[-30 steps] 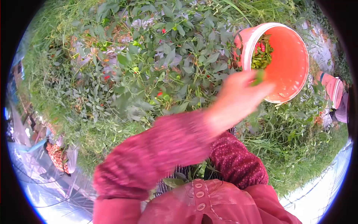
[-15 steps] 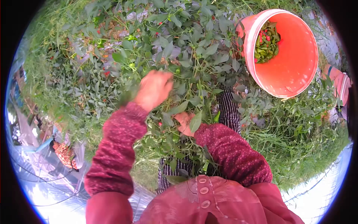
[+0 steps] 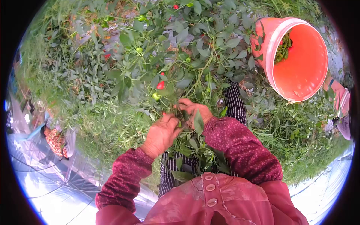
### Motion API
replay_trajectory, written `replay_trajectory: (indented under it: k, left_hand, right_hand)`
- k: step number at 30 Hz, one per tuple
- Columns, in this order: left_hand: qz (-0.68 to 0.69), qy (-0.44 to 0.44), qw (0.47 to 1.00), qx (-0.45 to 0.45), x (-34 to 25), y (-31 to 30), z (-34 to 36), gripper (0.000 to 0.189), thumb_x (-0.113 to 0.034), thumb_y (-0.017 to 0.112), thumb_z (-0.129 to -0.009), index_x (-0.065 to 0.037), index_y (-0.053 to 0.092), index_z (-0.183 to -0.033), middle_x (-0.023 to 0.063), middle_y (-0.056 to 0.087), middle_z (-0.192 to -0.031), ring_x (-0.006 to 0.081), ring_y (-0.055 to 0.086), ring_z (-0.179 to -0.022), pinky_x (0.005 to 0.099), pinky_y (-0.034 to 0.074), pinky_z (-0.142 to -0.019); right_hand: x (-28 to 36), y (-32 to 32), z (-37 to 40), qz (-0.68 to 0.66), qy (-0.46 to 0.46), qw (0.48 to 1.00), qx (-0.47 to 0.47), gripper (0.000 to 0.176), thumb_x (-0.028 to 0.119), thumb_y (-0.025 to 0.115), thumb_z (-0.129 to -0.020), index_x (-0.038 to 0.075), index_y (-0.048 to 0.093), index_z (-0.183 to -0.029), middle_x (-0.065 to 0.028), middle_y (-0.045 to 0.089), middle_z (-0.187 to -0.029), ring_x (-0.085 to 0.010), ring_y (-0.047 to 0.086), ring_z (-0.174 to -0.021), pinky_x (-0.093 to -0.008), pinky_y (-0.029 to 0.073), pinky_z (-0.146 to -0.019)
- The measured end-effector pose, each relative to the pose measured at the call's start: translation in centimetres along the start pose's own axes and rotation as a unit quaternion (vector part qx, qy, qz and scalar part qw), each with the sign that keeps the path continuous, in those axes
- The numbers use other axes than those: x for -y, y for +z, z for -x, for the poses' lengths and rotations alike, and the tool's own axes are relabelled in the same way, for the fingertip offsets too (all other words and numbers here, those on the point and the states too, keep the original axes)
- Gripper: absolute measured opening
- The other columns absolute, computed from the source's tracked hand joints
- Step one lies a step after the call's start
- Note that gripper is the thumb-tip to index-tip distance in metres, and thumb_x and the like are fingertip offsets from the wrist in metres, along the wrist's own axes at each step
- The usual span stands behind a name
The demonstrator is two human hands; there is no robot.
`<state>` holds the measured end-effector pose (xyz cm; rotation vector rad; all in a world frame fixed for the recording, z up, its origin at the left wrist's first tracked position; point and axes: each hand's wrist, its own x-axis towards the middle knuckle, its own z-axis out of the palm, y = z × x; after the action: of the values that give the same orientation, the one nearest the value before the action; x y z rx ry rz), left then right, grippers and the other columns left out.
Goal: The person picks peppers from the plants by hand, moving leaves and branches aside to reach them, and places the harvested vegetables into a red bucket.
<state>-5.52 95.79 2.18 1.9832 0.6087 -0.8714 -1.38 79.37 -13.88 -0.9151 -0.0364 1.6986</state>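
Both my hands are among the stems of a leafy pepper plant (image 3: pixel 202 56). My left hand (image 3: pixel 162 134) has its fingers curled together beside a small red spot; what they hold is hidden. Close by on the right, my right hand (image 3: pixel 195 112) has its fingers bent around stems of the plant, partly covered by a leaf. Just above my hands hang a red pepper (image 3: pixel 161 85) and a green pepper (image 3: pixel 156 96). An orange-red bucket (image 3: pixel 300 78) leans at the upper right, with green and red peppers (image 3: pixel 283 50) inside.
Another person's foot in a shoe (image 3: pixel 344 126) shows at the far right. At the lower left lies a bag of reddish items (image 3: pixel 56 141) near plastic sheeting (image 3: pixel 45 172). My striped trouser legs (image 3: pixel 235 103) stand among the plants and grass.
My left hand has moved down and right, next to my right hand. My right hand has shifted slightly up and right. The red and green peppers above them now show.
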Motion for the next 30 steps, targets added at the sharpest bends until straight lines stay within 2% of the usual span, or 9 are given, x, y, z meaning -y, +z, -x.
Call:
replay_trajectory:
  k: [2, 4, 6, 8, 18, 22, 25, 28, 30]
  left_hand:
    - [0.022, -0.004, 0.999, -0.038, 0.1, 0.9, 1.1, 0.031, -0.009, 0.065, -0.077, -0.003, 0.053, -0.105, 0.0150, 0.055, -0.108, 0.0343, 0.059, -0.090, 0.0402, 0.051, -0.076]
    - [0.037, 0.001, 0.997, -0.066, 0.1, 1.6, 1.9, 0.030, -0.007, 0.065, -0.076, -0.003, 0.054, -0.104, 0.0155, 0.055, -0.107, 0.0346, 0.060, -0.090, 0.0393, 0.051, -0.076]
    - [0.072, -0.014, 0.992, -0.099, -0.1, 2.0, 2.4, 0.031, -0.007, 0.066, -0.075, -0.003, 0.055, -0.104, 0.0158, 0.056, -0.107, 0.0351, 0.060, -0.090, 0.0390, 0.051, -0.076]
    - [0.069, -0.030, 0.993, -0.091, 0.1, 2.7, 3.1, 0.030, -0.006, 0.066, -0.075, -0.003, 0.056, -0.104, 0.0163, 0.056, -0.107, 0.0354, 0.060, -0.090, 0.0388, 0.051, -0.077]
    - [0.088, 0.001, 0.994, -0.066, 0.8, 3.5, 5.0, 0.031, -0.008, 0.068, -0.072, -0.002, 0.058, -0.101, 0.0177, 0.059, -0.106, 0.0326, 0.062, -0.084, 0.0375, 0.052, -0.073]
    - [-0.158, 0.052, 0.967, -0.191, 0.6, 1.6, 6.7, 0.031, -0.015, 0.070, -0.071, -0.005, 0.059, -0.098, 0.0150, 0.059, -0.099, 0.0245, 0.064, -0.072, 0.0325, 0.052, -0.054]
    - [-0.185, -0.145, 0.969, 0.072, -0.5, -1.2, 7.0, 0.028, -0.029, 0.069, -0.076, -0.010, 0.062, -0.095, 0.0102, 0.060, -0.089, 0.0261, 0.063, -0.067, 0.0346, 0.050, -0.052]
    - [-0.054, 0.047, 0.997, 0.039, 1.1, -0.5, 8.3, 0.025, -0.031, 0.064, -0.080, -0.009, 0.059, -0.091, 0.0114, 0.060, -0.090, 0.0289, 0.062, -0.070, 0.0376, 0.050, -0.056]
    - [0.019, -0.056, 0.990, 0.129, 0.5, -1.3, 8.4, 0.023, -0.027, 0.068, -0.078, -0.009, 0.059, -0.088, 0.0104, 0.060, -0.088, 0.0270, 0.061, -0.076, 0.0360, 0.050, -0.062]
  right_hand:
    - [4.6, 0.9, -0.2, 0.207, -0.017, 0.978, 0.009, 0.053, 0.006, 0.061, -0.070, 0.017, 0.054, -0.121, -0.0092, 0.050, -0.123, -0.0265, 0.061, -0.095, -0.0341, 0.050, -0.079]
    - [9.2, 2.1, -0.7, 0.513, 0.017, 0.857, 0.046, 0.058, 0.010, 0.066, -0.067, 0.018, 0.054, -0.122, -0.0078, 0.050, -0.124, -0.0256, 0.061, -0.095, -0.0343, 0.050, -0.079]
    - [9.5, 2.1, -3.0, 0.264, 0.005, 0.963, 0.057, 0.057, 0.014, 0.067, -0.066, 0.018, 0.055, -0.121, -0.0091, 0.057, -0.115, -0.0279, 0.061, -0.096, -0.0353, 0.050, -0.079]
    - [14.5, 2.4, -3.8, 0.559, 0.148, 0.787, 0.214, 0.053, 0.015, 0.067, -0.067, 0.018, 0.057, -0.119, -0.0108, 0.063, -0.102, -0.0298, 0.060, -0.095, -0.0378, 0.050, -0.078]
    - [10.5, 6.8, -4.7, 0.601, 0.132, 0.767, 0.182, 0.031, 0.036, 0.063, -0.074, 0.007, 0.064, -0.084, -0.0129, 0.062, -0.082, -0.0316, 0.060, -0.083, -0.0435, 0.047, -0.072]
    - [9.3, 6.7, -3.8, 0.618, 0.060, 0.767, 0.159, 0.023, 0.029, 0.065, -0.075, 0.009, 0.065, -0.086, -0.0101, 0.065, -0.085, -0.0301, 0.062, -0.085, -0.0434, 0.049, -0.073]
    - [9.3, 7.0, -2.9, 0.653, 0.101, 0.738, 0.136, 0.019, 0.026, 0.063, -0.078, 0.008, 0.065, -0.084, -0.0116, 0.064, -0.079, -0.0308, 0.063, -0.080, -0.0438, 0.050, -0.070]
    - [9.6, 7.1, -2.9, 0.653, 0.140, 0.729, 0.152, 0.020, 0.027, 0.062, -0.079, 0.008, 0.065, -0.084, -0.0125, 0.064, -0.079, -0.0312, 0.063, -0.080, -0.0436, 0.050, -0.070]
    - [9.3, 7.0, -2.8, 0.657, 0.130, 0.727, 0.149, 0.020, 0.027, 0.061, -0.079, 0.008, 0.065, -0.085, -0.0125, 0.064, -0.080, -0.0312, 0.063, -0.081, -0.0434, 0.050, -0.070]
